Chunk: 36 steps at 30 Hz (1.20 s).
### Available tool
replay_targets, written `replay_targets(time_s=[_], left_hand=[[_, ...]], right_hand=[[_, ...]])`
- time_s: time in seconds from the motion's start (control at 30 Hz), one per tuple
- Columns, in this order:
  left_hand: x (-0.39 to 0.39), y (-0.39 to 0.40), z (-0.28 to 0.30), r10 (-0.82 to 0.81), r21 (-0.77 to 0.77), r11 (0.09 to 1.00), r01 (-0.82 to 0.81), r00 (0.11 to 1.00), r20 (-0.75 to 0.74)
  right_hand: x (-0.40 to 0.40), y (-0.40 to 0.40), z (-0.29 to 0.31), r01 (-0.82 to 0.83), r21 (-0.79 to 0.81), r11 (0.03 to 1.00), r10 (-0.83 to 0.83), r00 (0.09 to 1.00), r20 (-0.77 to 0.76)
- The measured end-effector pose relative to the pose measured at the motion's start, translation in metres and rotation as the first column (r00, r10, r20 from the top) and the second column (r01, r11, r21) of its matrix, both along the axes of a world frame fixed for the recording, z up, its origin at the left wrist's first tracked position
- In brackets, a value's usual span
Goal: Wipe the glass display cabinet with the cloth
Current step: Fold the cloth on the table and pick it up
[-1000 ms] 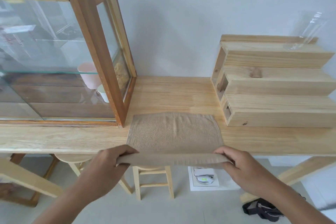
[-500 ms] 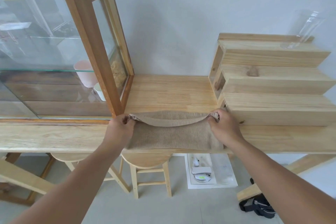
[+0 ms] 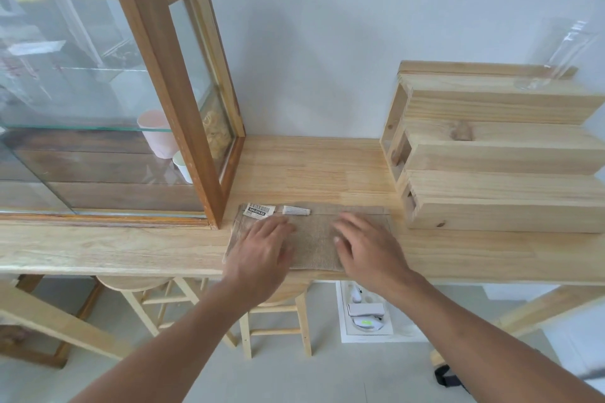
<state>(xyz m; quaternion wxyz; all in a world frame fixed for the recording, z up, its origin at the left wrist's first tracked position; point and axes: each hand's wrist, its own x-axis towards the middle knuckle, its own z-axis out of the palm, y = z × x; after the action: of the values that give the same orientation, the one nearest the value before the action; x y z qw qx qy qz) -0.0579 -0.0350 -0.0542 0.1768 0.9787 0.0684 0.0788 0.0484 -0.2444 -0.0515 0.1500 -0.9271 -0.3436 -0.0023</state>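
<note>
A tan cloth (image 3: 316, 239) lies folded in half on the pale wooden table (image 3: 114, 245), its white labels showing along the far edge. My left hand (image 3: 262, 250) rests flat on the cloth's left part, fingers spread. On the right part my right hand (image 3: 368, 245) lies flat as well. The glass display cabinet (image 3: 98, 91) with a brown wooden frame stands at the left, its front corner post just left of the cloth. Inside it are a pink cup and a small white cup.
A stepped wooden riser (image 3: 497, 154) stands at the right, with a clear glass vessel (image 3: 556, 59) on its top step. Under the table are wooden stools (image 3: 275, 321), a white tray with small devices (image 3: 363, 314) and a black object on the floor (image 3: 448, 376).
Both hands lifted the near edge of the cloth, carried it to the far edge and folded it in half. They have let go and now press flat on top.
</note>
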Motion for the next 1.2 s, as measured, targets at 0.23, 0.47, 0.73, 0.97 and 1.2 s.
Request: replay_targets(time_s=[0.23, 0.47, 0.73, 0.97, 1.2], left_hand=[[0.007, 0.017, -0.011, -0.044, 0.096, 0.993, 0.067, 0.973, -0.225], [-0.010, 0.026, -0.026, -0.155, 0.274, 0.937, 0.218, 0.960, -0.235], [-0.027, 0.023, -0.034, -0.144, 0.199, 0.967, 0.160, 0.985, -0.097], [-0.043, 0.026, -0.036, -0.111, -0.351, 0.928, 0.126, 0.992, 0.061], [-0.055, 0.023, -0.036, -0.150, -0.342, 0.925, 0.165, 0.986, 0.071]], right_hand=[[0.006, -0.008, -0.013, 0.000, -0.045, 0.999, -0.003, 0.997, -0.078], [-0.012, -0.030, -0.011, 0.032, 0.061, 0.998, -0.036, 0.997, 0.062], [-0.111, -0.009, -0.013, 0.622, 0.205, 0.755, -0.307, 0.612, -0.729], [-0.102, 0.029, 0.028, 0.897, 0.140, 0.419, 0.205, 0.057, -0.977], [-0.119, 0.049, 0.040, 0.951, 0.142, 0.274, 0.236, 0.076, -0.969]])
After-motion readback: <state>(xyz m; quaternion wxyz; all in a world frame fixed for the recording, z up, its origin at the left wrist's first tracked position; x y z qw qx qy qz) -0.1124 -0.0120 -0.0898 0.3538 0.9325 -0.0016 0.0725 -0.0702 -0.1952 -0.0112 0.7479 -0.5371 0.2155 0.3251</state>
